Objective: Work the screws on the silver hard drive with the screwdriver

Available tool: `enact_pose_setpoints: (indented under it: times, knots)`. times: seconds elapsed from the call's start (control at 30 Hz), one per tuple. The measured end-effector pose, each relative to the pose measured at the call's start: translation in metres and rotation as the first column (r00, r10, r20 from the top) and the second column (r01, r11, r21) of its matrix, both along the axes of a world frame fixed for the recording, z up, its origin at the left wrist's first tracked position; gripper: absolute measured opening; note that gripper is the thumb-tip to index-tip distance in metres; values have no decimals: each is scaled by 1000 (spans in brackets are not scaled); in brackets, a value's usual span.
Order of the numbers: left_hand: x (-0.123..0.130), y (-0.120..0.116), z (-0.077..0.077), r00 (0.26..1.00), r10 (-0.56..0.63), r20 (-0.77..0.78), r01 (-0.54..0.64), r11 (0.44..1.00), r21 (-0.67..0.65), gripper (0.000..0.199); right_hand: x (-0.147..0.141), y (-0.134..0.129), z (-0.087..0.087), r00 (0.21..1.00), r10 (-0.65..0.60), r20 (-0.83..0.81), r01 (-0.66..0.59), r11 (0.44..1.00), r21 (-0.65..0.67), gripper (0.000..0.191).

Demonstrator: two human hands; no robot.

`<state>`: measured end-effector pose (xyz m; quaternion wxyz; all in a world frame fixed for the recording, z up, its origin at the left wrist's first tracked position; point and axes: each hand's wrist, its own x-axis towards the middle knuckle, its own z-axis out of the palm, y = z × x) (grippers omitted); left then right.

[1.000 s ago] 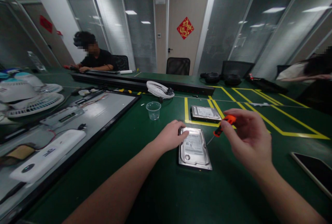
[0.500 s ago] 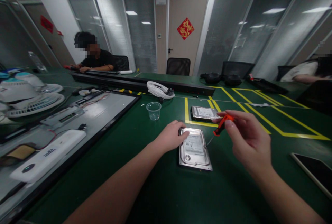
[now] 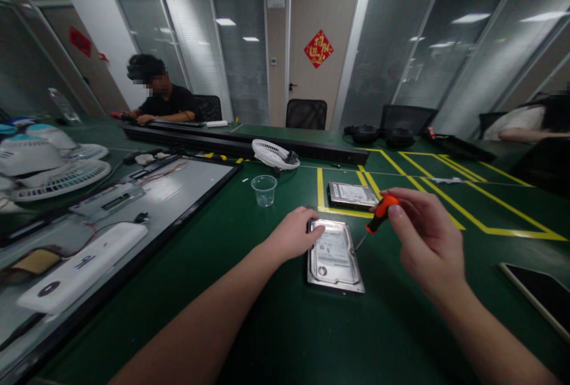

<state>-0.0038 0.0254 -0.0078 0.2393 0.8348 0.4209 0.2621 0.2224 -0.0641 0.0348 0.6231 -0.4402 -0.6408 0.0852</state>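
A silver hard drive (image 3: pixel 333 260) lies flat on the green table, its label facing up. My left hand (image 3: pixel 296 233) grips its upper left corner, thumb on top and fingers at the edge. Between thumb and fingers, my right hand (image 3: pixel 427 236) holds an orange and black screwdriver (image 3: pixel 382 215), tilted, its tip at the drive's right edge. Behind is a second hard drive (image 3: pixel 351 193), lying inside yellow tape lines. A clear plastic cup (image 3: pixel 264 192) stands to the left of it.
On the left lie a large panel (image 3: pixel 173 195) and a white device (image 3: pixel 84 266), with white fans (image 3: pixel 40 165) beyond. A white round grille (image 3: pixel 275 155) and long black bar (image 3: pixel 312 150) are behind the cup. A phone (image 3: pixel 538 296) lies at right. Two people sit across the table.
My right hand's fingers have shifted slightly around the screwdriver's handle, which has turned a little. My left hand and the drive have stayed in place.
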Motion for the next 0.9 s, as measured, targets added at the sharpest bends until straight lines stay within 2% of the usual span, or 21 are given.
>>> enact_pose_setpoints:
  times: [0.57, 0.67, 0.77, 0.9]
  knots:
    - [0, 0, 0, 1000, 12, -6, -12, 1000, -13, 35, -4, 0, 5, 998, -64, -19, 65, 997, 47, 27]
    - [0, 1, -1, 1000, 1, -5, -1, 1000, -4, 36, -5, -4, 7, 999, -22, -44, 24, 999, 34, 17]
    - [0, 2, -2, 1000, 0, -4, 0, 1000, 11, 34, -7, -7, 9, 995, 34, -89, -32, 999, 23, 16]
    - [1, 2, -3, 1000, 10, -6, -10, 1000, 16, 32, -7, -6, 8, 996, 20, -88, -18, 1000, 21, 14]
